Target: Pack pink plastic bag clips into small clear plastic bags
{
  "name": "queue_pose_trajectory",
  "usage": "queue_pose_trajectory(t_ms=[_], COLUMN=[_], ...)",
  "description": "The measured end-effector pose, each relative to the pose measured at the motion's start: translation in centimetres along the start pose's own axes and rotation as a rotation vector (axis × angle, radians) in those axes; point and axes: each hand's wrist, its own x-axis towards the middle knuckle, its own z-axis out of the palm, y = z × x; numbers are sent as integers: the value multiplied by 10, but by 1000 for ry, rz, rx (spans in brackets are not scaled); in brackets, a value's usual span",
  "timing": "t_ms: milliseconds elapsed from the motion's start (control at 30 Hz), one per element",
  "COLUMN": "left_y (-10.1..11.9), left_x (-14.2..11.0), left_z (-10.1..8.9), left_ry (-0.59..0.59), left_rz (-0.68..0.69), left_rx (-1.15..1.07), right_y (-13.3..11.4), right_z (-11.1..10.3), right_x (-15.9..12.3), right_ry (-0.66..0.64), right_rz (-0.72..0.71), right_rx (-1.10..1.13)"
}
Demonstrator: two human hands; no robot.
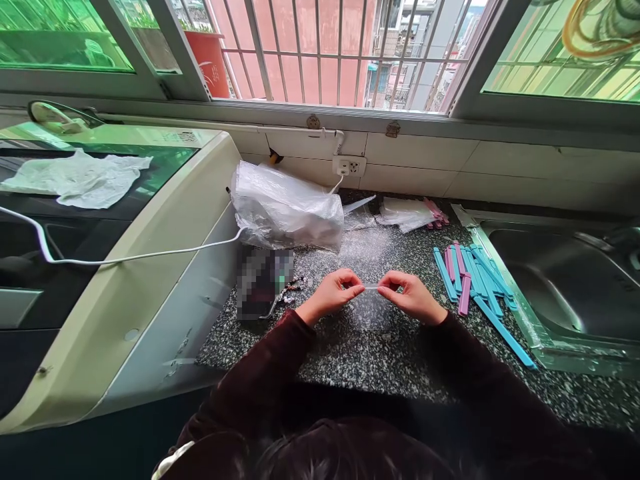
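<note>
Over the speckled dark countertop (350, 360), my left hand (335, 295) and my right hand (410, 297) face each other with thumbs and fingers pinched. Between them runs a thin translucent strip (371, 288), held at both ends; its exact kind is too small to make out. Right of my right hand lies a loose pile of flat blue sticks (481, 270), apparently plastic sealing clips, with several pink ones (465, 293) among them. Nearest my left hand is a dark, blurred-out device (263, 287) with a beaded strap.
Behind my hands sits a large clear plastic bag (290, 207). Small clear bags (405, 212) and more pink clips (436, 215) lie near the wall. A steel sink (545, 280) is at right, a washing machine (150, 267) at left. A white cable (150, 257) crosses it.
</note>
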Motion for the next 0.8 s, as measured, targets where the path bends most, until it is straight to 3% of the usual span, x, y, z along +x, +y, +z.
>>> queue_pose_trajectory(t_ms=[800], left_y=[2], left_x=[-1], left_z=[0], left_ry=[-13], left_rz=[70], left_rx=[99], right_y=[2], right_z=[15], right_x=[-2], right_ry=[92], right_rz=[-88], right_rx=[-60])
